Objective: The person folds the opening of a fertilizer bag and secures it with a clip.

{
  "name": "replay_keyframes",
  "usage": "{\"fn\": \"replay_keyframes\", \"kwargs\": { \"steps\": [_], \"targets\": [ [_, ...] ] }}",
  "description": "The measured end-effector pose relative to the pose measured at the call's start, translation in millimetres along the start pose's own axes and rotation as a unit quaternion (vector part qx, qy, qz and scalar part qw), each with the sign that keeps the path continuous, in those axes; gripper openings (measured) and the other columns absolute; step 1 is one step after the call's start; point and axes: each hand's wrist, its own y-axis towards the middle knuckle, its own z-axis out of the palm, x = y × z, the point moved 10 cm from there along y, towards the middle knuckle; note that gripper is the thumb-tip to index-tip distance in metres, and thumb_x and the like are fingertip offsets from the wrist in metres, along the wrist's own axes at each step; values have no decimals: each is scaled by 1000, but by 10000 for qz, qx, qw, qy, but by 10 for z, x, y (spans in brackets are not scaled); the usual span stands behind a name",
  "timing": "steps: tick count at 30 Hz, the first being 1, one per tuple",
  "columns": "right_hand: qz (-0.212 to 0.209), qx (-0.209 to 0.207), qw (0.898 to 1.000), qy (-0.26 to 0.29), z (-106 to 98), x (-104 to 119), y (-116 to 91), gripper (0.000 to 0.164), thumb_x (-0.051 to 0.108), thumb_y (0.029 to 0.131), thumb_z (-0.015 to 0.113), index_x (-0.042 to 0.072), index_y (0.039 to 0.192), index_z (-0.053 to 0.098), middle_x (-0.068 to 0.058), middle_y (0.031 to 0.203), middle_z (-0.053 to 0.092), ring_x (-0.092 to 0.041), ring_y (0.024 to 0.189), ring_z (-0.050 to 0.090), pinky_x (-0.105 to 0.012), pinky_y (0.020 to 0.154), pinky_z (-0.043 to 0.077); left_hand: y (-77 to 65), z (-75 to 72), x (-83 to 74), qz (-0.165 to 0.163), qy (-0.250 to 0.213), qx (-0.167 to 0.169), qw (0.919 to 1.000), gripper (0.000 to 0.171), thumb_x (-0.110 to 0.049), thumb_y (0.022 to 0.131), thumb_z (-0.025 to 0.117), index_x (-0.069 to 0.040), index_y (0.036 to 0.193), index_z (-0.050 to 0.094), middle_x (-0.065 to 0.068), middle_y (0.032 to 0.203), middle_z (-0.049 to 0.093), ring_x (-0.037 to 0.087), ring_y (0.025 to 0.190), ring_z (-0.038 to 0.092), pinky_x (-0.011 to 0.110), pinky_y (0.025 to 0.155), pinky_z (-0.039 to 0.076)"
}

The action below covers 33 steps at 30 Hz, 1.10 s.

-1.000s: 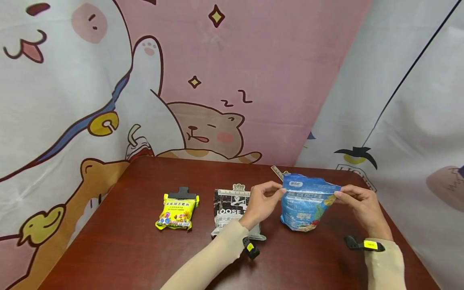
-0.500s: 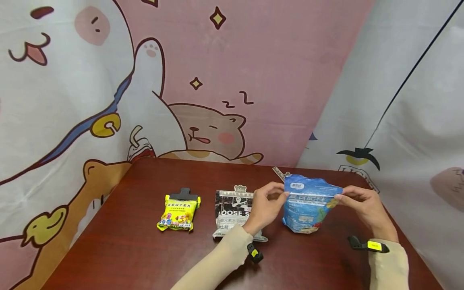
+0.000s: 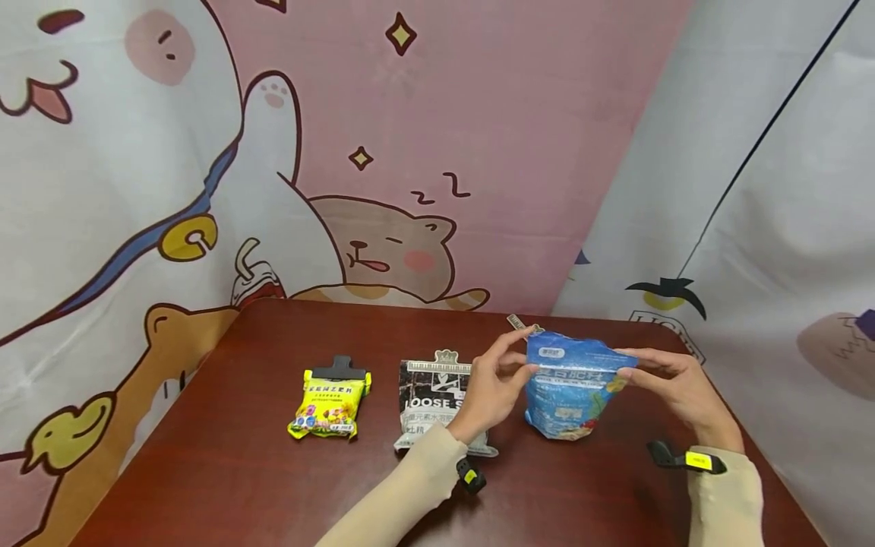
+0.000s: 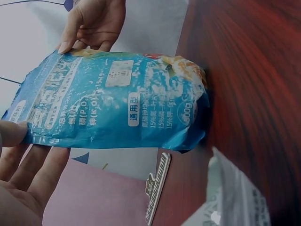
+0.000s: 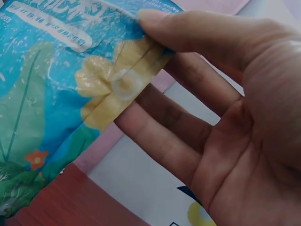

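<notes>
Near three o'clock on the glossy red-brown bench (image 3: 225, 479), a crinkled blue plastic pouch with a printed yellow flower (image 3: 569, 406) is held upright. Its ten o'clock edge is pinched by the left hand (image 3: 488, 391), at whose three o'clock it lies; its two o'clock corner is pinched by the right hand (image 3: 677, 387), from which it lies at nine o'clock. Behind it, at eleven o'clock, a pale ruler-patterned clip (image 4: 158, 188) is partly hidden. Toward nine o'clock, a clipped black-and-white bag (image 3: 431, 403) and a clipped yellow packet (image 3: 331, 406) are seen.
</notes>
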Motion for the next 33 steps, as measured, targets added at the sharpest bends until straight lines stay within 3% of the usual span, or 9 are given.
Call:
{"fn": "replay_keyframes", "kwargs": {
  "steps": [5,11,17,23,28,33],
  "targets": [
    [-96,251,9995,-139,12,78,-16,48,15,98,71,6,143,60,18,104,76,-11,87,75,-19,80,55,-15,16,-74,340,58,25,9994,48,-11,99,68,-20,145,59,9,99,79,15,91,77,23,77,59],
    [-138,364,9984,-413,28,186,-33,41,20,98,71,10,137,66,22,117,72,3,102,66,-16,83,52,-22,51,-55,200,77,169,9996,36,-9,100,65,-20,134,70,0,120,75,9,92,70,19,79,58],
    [-307,470,9972,-488,56,269,-26,39,18,96,74,11,135,69,22,126,68,5,110,61,-16,85,51,-16,44,-60,317,199,207,9991,38,-12,101,65,-14,138,66,4,118,72,7,94,67,20,82,59],
    [-82,516,9966,-637,73,239,-14,44,25,93,77,17,136,69,20,125,68,5,107,61,-18,82,53,-17,46,-33,233,666,391,9967,41,-15,100,68,-15,141,64,0,118,71,0,91,62,16,77,57],
    [22,480,9956,-803,78,217,-9,41,30,94,76,19,133,71,17,123,68,4,106,59,-20,82,52,-11,48,-12,128,944,528,9940,40,-17,98,71,-14,138,66,0,114,72,2,95,64,15,80,55],
    [52,550,9956,-757,83,202,-25,37,30,95,74,18,130,73,8,121,70,1,104,60,-20,81,53,-6,63,-9,132,1162,621,9912,32,-19,99,70,-11,130,71,0,105,72,0,84,65,12,76,54]
  ]
}}
